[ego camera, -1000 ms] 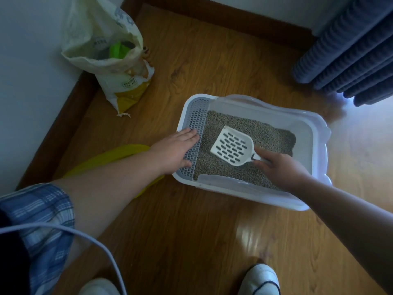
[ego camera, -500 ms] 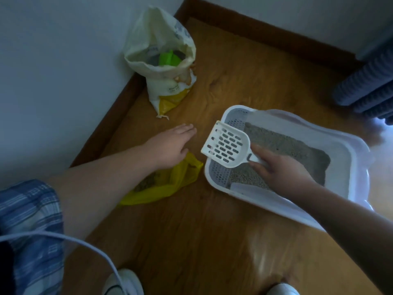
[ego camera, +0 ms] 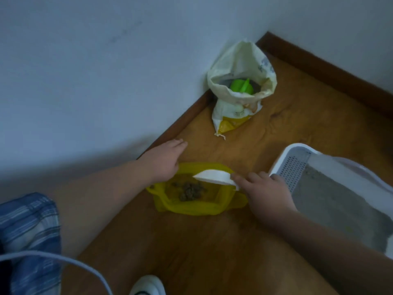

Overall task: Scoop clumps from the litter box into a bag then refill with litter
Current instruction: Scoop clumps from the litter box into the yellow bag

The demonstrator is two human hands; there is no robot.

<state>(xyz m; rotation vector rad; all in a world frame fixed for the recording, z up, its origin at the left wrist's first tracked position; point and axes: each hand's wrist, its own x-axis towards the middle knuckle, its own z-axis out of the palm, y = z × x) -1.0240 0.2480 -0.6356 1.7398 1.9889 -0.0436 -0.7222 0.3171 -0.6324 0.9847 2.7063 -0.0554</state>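
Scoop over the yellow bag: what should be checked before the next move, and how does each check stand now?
1. The scoop is over the mouth of the bag: ok.
2. The bag is open, with clumps inside: ok.
3. The right hand grips the scoop's handle: ok.
4. The scoop is emptied: cannot tell, it is seen edge-on.
5. The left hand holds the bag's rim: cannot tell; its straight fingers lie at the far edge.
6. The litter sack is open for the refill, green cup inside: ok.
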